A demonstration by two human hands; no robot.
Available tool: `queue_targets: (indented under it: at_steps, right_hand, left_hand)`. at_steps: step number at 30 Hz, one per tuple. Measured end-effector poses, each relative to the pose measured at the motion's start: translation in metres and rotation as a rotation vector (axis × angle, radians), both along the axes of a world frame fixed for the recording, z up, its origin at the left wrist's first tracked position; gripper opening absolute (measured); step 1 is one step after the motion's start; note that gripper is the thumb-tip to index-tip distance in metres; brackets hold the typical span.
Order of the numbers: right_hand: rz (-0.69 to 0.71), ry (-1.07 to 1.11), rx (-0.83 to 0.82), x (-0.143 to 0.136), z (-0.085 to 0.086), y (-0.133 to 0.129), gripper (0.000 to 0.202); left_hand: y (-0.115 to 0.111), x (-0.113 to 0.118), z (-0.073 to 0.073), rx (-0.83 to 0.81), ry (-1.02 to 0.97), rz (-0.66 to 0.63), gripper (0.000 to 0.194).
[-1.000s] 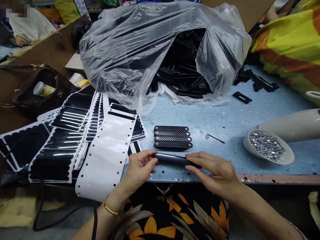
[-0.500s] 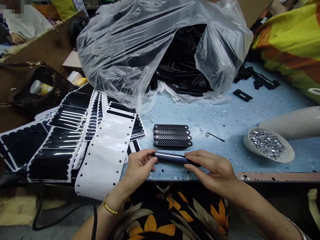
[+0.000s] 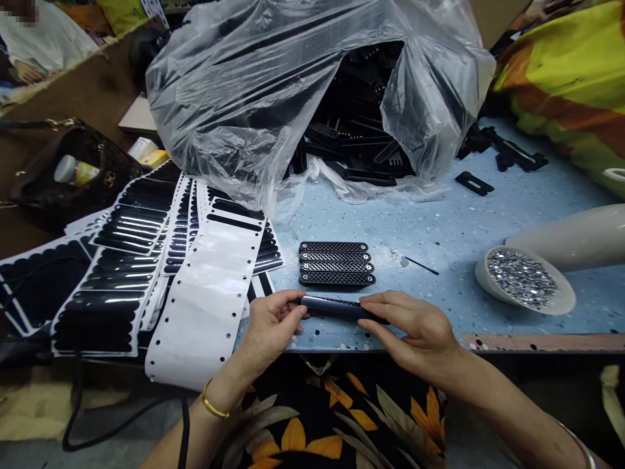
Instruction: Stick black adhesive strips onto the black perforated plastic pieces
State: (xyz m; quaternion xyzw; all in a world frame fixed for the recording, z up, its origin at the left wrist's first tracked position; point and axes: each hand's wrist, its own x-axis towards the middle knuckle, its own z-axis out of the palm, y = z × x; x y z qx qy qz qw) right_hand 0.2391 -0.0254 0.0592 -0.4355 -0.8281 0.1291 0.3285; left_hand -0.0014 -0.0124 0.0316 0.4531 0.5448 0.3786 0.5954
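Near the table's front edge, both hands hold a long, black plastic piece (image 3: pixel 334 307) with rounded ends. A glossy dark strip seems to lie along its face, and a meshed edge shows behind it. My left hand (image 3: pixel 275 324) pinches its left end between thumb and fingers. At the right end, my right hand (image 3: pixel 415 329) grips it with the thumb below and fingers above, covering that end. Just beyond lie several black pieces with mesh faces (image 3: pixel 336 264), side by side, with small metal studs at their ends.
Sheets of black stickers (image 3: pixel 105 296) and a white backing sheet (image 3: pixel 200 306) pile up at left. A clear plastic bag (image 3: pixel 234 98) of black parts stands behind. At right are a bowl of small metal fasteners (image 3: pixel 561 303), a thin black stick (image 3: pixel 422 266) and a slotted black part (image 3: pixel 473 184).
The held piece has tilted slightly, so more of its meshed edge shows and less shine falls on its face. Both hands keep nearly the same place and grip.
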Motion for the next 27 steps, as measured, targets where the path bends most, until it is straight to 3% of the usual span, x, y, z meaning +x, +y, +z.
queue_targets:
  at_steps: [10, 17, 27]
  right_hand:
    - [-0.019, 0.018, -0.021, 0.002, -0.007, -0.001, 0.016]
    - [-0.024, 0.061, -0.041, 0.003, -0.011, -0.004, 0.013]
    - [-0.102, 0.177, -0.197, 0.007, -0.019, -0.004, 0.013]
  left_hand:
    - [0.003, 0.008, 0.013, -0.043, -0.005, 0.062, 0.022]
    - [0.003, 0.013, 0.012, -0.057, -0.009, 0.137, 0.021]
    - [0.001, 0.014, 0.013, -0.038, 0.001, 0.159, 0.020]
